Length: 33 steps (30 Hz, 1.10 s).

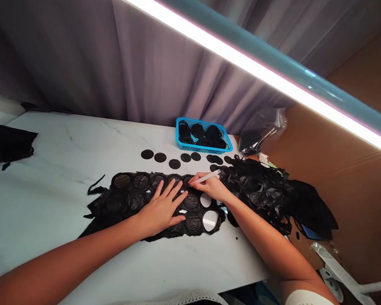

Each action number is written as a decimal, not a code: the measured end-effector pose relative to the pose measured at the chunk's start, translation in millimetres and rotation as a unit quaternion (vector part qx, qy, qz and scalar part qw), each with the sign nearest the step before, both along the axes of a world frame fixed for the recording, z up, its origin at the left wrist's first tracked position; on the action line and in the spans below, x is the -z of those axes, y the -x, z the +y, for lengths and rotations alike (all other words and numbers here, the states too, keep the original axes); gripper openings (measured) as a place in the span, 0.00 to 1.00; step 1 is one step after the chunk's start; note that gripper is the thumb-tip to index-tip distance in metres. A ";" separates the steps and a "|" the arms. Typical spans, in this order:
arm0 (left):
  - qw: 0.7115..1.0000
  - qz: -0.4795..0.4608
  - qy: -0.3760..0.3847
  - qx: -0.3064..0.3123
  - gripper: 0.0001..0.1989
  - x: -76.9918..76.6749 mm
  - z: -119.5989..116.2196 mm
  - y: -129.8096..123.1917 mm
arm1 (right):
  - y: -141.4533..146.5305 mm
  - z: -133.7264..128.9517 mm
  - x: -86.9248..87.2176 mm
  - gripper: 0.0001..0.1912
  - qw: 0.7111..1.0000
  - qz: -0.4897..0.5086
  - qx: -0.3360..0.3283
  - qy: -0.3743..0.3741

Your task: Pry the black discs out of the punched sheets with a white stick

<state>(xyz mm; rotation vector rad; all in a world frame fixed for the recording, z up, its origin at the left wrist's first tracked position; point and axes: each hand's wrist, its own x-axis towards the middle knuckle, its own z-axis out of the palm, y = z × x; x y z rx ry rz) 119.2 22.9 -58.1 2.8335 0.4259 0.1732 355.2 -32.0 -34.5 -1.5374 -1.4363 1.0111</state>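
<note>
A white tabletop (190, 262) with faint grey veins has a cool sheen. Along its far edge hangs a greyish-purple curtain (158, 55) in soft vertical folds. A pale surface (0, 103) shows by the far left corner. A brown panel (346, 178) rises past the right edge; a white bar (339, 271) slants off the near right corner. Overhead, a lit lamp (257, 70) glares white.

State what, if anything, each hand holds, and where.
The right hand holds a white pen-like tool near its lower end; the left hand holds nothing, spread flat on the black sheet.
</note>
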 end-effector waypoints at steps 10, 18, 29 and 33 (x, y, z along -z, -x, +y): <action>1.000 0.007 0.010 -0.007 0.34 -1.1 -3.0 -1.7 | -7.7 5.0 -8.9 0.10 0.998 -0.030 -0.036 0.039; 1.000 0.000 -0.001 0.000 0.35 0.8 -3.8 -0.7 | 9.6 1.9 0.2 0.06 0.931 -0.343 -0.083 -0.092; 0.998 -0.019 -0.043 0.052 0.32 0.6 -14.6 12.7 | -11.5 -24.6 -23.2 0.10 0.972 -0.199 0.088 -0.093; 0.997 -0.007 -0.014 0.074 0.33 0.5 -23.7 19.5 | 24.9 -50.5 -14.7 0.10 0.992 -0.121 -0.030 -0.022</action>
